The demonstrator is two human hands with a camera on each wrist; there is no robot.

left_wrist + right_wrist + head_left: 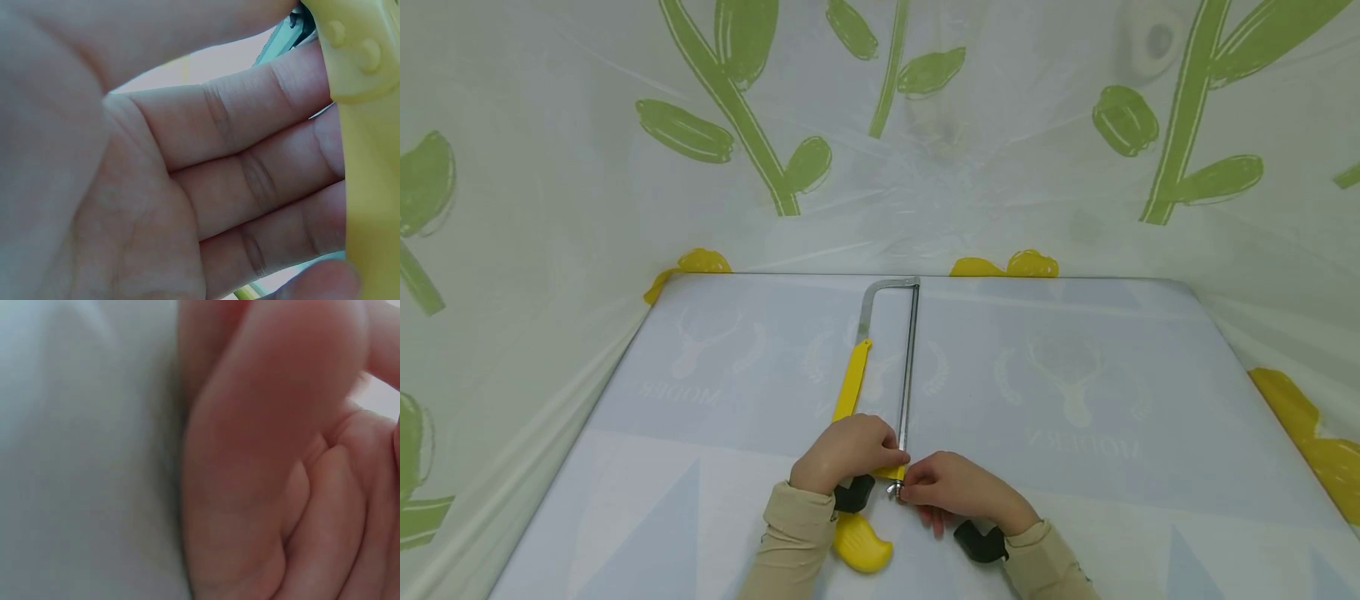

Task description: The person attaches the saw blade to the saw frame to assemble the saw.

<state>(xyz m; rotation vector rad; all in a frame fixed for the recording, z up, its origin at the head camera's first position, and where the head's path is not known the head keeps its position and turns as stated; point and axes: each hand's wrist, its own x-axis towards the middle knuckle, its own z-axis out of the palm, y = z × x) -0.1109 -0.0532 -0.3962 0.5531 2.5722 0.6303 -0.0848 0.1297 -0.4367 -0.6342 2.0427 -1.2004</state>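
A hacksaw (852,379) with a yellow and silver frame lies on the table in the head view, its far end near the back edge. Its thin blade (909,367) runs along the right side, and the rounded yellow handle end (862,543) points toward me. My left hand (850,450) holds the saw near the blade's close end; in the left wrist view its fingers (250,125) reach the yellow handle (372,156). With thumb and fingertips, my right hand (962,487) pinches the small metal wing nut (892,489) below the blade. The right wrist view shows only curled fingers (250,456).
The white table (1075,533) carries faint grey deer prints. A pale plastic sheet (985,167) with green leaf patterns rises behind and at both sides. Black wrist cameras (981,542) sit by both cuffs.
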